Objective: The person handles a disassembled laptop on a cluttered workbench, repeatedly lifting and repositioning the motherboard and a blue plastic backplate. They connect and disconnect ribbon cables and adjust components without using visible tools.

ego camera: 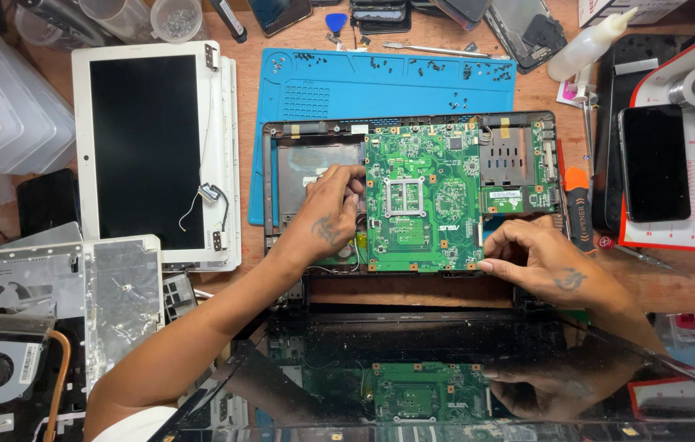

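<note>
Green motherboard (425,200) sits inside the dark laptop base (528,123), spanning the gap between the two hands. At its left edge, the left hand (329,209) has its fingers curled down onto the board's upper left side, pinching that edge. At the lower right corner, the right hand (540,258) grips the board's edge with bent fingertips, thumb and forefinger closed on it. Beyond both hands, under the far half of the laptop base, lies a blue work mat (380,82) dotted with small black screws. Well to the left of the left hand lies a white-framed laptop screen (147,147) with a dark panel, its cable trailing from the hinge side. Nearer the person, left of the left forearm, a grey cooling fan with a copper pipe (4,368) rests on a silver chassis part. Right of the right hand, a black phone (654,164) lies on a red-edged mat, and just beside that hand's knuckles stands an orange-handled tool (579,209).
</note>
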